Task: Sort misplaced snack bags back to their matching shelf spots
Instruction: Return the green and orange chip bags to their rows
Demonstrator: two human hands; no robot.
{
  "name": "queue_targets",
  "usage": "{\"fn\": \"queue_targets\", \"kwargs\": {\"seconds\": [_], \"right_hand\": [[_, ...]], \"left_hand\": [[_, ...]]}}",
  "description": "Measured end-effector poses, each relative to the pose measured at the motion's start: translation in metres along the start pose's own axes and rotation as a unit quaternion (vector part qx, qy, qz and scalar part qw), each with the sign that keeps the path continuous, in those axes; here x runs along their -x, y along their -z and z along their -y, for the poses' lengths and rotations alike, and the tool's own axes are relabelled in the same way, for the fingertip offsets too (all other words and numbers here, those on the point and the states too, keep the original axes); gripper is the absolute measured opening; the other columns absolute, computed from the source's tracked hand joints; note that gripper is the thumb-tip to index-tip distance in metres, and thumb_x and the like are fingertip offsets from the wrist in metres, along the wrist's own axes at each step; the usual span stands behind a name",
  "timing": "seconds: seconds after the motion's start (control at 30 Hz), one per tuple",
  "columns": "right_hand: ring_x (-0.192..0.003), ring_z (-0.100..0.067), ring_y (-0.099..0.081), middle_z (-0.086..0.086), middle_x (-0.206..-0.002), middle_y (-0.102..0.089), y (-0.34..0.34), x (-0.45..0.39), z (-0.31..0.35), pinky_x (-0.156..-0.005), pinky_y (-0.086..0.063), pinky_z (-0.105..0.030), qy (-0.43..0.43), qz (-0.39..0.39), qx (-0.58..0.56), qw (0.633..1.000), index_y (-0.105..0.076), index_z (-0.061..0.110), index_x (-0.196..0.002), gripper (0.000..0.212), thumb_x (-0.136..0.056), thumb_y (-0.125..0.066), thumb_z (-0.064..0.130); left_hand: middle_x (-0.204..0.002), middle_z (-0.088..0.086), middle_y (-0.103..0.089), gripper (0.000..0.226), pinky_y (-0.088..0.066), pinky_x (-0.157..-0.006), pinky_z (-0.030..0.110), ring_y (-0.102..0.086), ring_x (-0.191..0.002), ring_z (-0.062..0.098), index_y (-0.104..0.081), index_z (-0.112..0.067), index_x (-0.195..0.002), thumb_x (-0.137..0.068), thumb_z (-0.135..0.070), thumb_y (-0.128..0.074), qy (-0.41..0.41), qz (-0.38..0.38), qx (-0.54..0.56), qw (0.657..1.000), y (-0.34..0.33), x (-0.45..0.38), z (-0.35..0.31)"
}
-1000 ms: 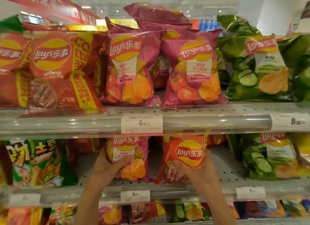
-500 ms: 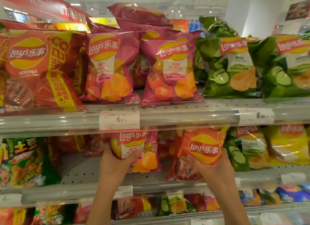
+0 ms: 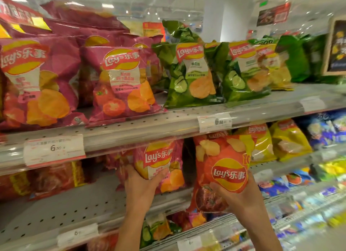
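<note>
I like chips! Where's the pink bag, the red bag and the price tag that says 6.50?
pink bag (image 3: pixel 159 158): head view, on its logo.
red bag (image 3: pixel 229 174): head view, on its round logo.
price tag (image 3: pixel 54 149): head view, on its white middle.

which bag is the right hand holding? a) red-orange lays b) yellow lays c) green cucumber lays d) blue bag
a: the right hand grips the red-orange Lay's bag at its lower edge, in front of the middle shelf, while the left hand holds a pink tomato Lay's bag.
</note>
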State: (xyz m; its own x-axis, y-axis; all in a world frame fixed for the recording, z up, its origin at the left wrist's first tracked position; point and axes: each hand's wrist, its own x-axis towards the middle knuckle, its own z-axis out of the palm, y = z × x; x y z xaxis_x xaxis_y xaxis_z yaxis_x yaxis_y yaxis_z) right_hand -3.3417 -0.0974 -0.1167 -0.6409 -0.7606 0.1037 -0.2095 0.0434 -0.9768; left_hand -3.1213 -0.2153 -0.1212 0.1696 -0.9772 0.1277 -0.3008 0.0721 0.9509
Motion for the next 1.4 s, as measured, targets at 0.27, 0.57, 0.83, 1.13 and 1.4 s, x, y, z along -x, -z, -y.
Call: {"fn": "queue_targets", "kwargs": {"seconds": [0.27,0.57,0.83,1.13,1.4], "right_hand": [[-0.095,-0.013,-0.068,0.004,-0.107,-0.071,-0.003,0.001,-0.003,-0.078,-0.056,-0.03,-0.002,0.038,-0.003,0.999,-0.051,0.029,-0.129,0.104,-0.038,-0.094,0.052],[-0.087,0.001,-0.067,0.018,-0.099,-0.07,-0.023,0.012,0.004,-0.068,-0.049,-0.018,-0.001,0.109,-0.012,0.994,-0.052,0.046,-0.109,0.096,-0.023,-0.087,0.068],[-0.088,-0.001,-0.069,0.018,-0.094,-0.073,-0.065,0.036,0.013,-0.077,-0.058,-0.023,0.008,0.169,-0.021,0.985,-0.052,0.042,-0.109,0.085,-0.038,-0.099,0.043],[-0.101,-0.01,-0.066,0.018,-0.111,-0.067,-0.146,0.094,0.043,-0.09,-0.057,-0.041,0.049,0.185,0.017,0.981,-0.043,0.042,-0.133,0.113,-0.034,-0.087,0.073],[-0.091,-0.002,-0.063,0.02,-0.101,-0.066,-0.246,0.132,0.069,-0.069,-0.048,-0.023,0.046,0.195,0.028,0.979,-0.046,0.043,-0.11,0.081,-0.044,-0.09,0.062]], "left_hand": [[-0.133,0.01,-0.059,0.111,-0.049,-0.101,0.05,-0.058,-0.12,0.033,-0.037,-0.01,-0.14,-0.055,-0.064,-0.084,0.012,0.013,-0.042,0.999,-0.004,0.003,0.003],[-0.134,0.005,-0.06,0.135,-0.05,-0.099,0.044,-0.06,-0.119,0.03,-0.02,-0.023,-0.152,-0.042,-0.085,-0.068,0.018,0.013,-0.072,0.997,0.009,0.01,0.0],[-0.119,-0.008,-0.068,0.109,-0.056,-0.089,0.044,-0.066,-0.107,0.018,-0.045,-0.033,-0.13,-0.04,-0.092,-0.06,-0.013,0.021,-0.124,0.992,0.055,0.021,0.013],[-0.106,-0.002,-0.064,0.052,-0.051,-0.088,0.043,-0.058,-0.104,0.024,-0.069,-0.024,-0.102,-0.061,-0.05,-0.089,-0.083,-0.067,-0.262,0.959,0.178,0.011,0.063],[-0.089,-0.002,-0.068,0.025,-0.047,-0.083,0.046,-0.059,-0.095,0.03,-0.073,-0.022,-0.078,-0.068,-0.038,-0.089,-0.108,-0.081,-0.32,0.938,0.264,0.0,0.104]]}}
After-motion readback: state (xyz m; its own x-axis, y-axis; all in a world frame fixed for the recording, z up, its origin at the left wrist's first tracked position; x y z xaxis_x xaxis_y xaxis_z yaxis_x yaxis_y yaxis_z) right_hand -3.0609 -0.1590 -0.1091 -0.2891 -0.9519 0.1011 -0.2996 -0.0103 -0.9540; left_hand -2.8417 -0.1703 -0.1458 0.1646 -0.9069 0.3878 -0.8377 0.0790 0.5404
